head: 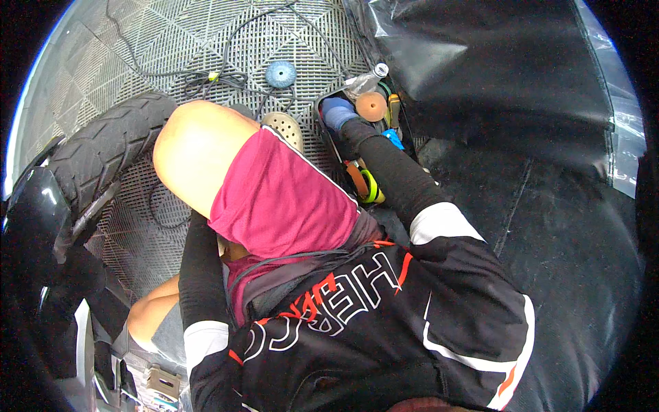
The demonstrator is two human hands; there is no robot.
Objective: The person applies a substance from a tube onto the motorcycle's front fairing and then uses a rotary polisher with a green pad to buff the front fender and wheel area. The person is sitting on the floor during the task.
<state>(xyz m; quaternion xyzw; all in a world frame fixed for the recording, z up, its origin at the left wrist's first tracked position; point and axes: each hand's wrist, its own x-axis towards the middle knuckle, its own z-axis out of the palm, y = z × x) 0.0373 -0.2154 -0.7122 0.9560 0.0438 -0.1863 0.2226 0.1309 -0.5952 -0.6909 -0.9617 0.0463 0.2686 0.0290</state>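
Observation:
My right hand [338, 112], in a blue glove, reaches down into the far left end of a black open container [325, 135]. Its fingers are lost inside, so I cannot tell whether they grip anything. Close beside it are a tan round piece with a centre hole [371, 106] and a clear plastic bottle [366, 82] with a white cap. A yellow-and-black tool handle [394, 110], a bright blue item [393, 138] and a yellow-green ring [369, 186] also lie in the container. My left hand is out of sight, its black-sleeved arm passing behind my raised thigh.
Left of me stands a motorcycle's treaded tyre [110, 139] with black bodywork [38, 216]. On the grey grid floor [206, 31] lie coiled black cables [216, 82] and a blue round disc [280, 74]. A black sheet [494, 77] covers the right side. My foot wears a beige clog [284, 127].

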